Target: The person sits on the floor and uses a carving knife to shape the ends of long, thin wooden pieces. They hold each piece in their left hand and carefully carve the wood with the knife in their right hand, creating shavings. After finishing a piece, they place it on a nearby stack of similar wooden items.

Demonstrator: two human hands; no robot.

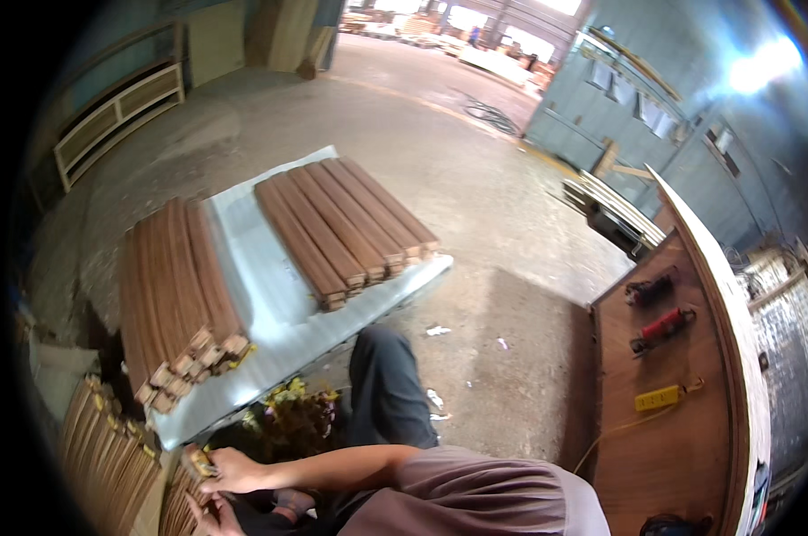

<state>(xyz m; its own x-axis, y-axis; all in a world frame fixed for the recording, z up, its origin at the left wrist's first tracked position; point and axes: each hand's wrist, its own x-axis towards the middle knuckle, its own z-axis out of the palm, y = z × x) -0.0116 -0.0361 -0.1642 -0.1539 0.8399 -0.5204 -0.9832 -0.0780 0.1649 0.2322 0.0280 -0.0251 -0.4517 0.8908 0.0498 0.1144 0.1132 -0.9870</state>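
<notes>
Your right hand (230, 471) pinches the end of a short brown wooden slat (197, 462) at lower left, atop a slat pile (109, 447). Left hand (200, 515): grip unclear. Light, stiff, likely splintery; hold it mid-length.

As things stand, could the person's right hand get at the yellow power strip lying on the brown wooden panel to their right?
Probably not without shifting. The right hand is across the body at the lower left, touching small wooden pieces. The yellow power strip lies far off on the brown wooden panel; nothing blocks it, but the distance looks large.
</notes>
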